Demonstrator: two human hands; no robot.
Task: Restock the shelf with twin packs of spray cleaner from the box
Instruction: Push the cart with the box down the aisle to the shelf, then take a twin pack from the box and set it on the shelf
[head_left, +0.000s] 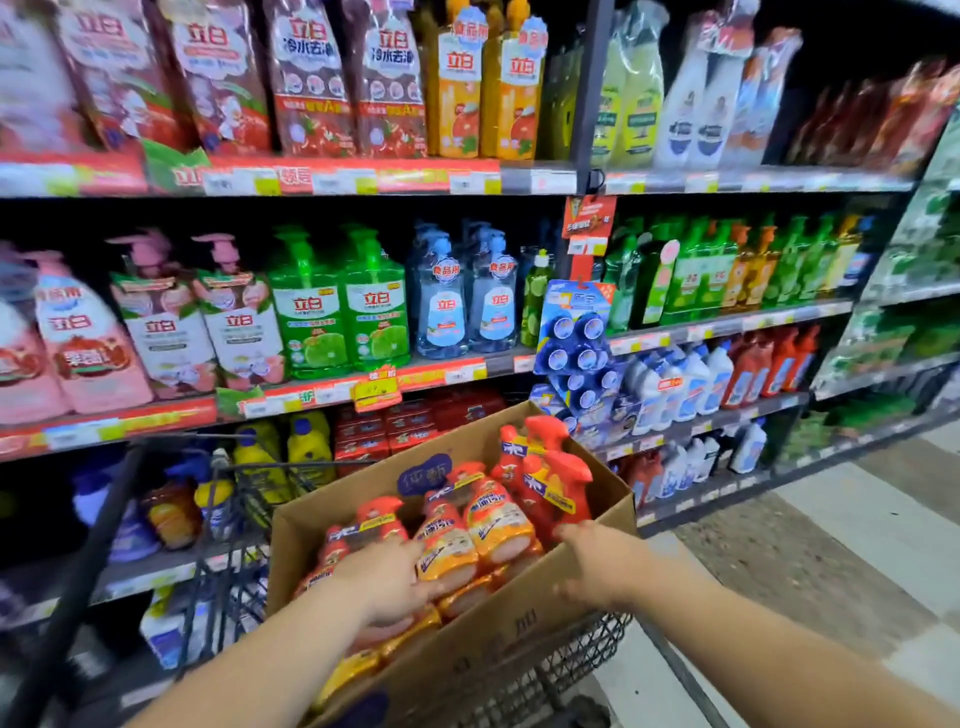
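An open cardboard box (524, 629) sits on a wire shopping cart (582, 660) in front of me. It holds several twin packs of red-and-orange spray cleaner. One twin pack (545, 467) stands upright at the box's far right corner. My left hand (395, 582) is inside the box, thumb and fingers round the bottom of a lying twin pack (457, 540). My right hand (597, 566) grips the box's right rim, thumb inside and fingers outside. Matching red spray bottles (774, 364) stand on the shelf in the right bay.
Shelving full of dish soap and cleaner bottles fills the view ahead. A hanging strip of blue toilet blocks (576, 353) dangles just behind the box. The cart's black handle bar (83, 566) runs at my left. Tiled aisle floor (810, 566) lies to the right.
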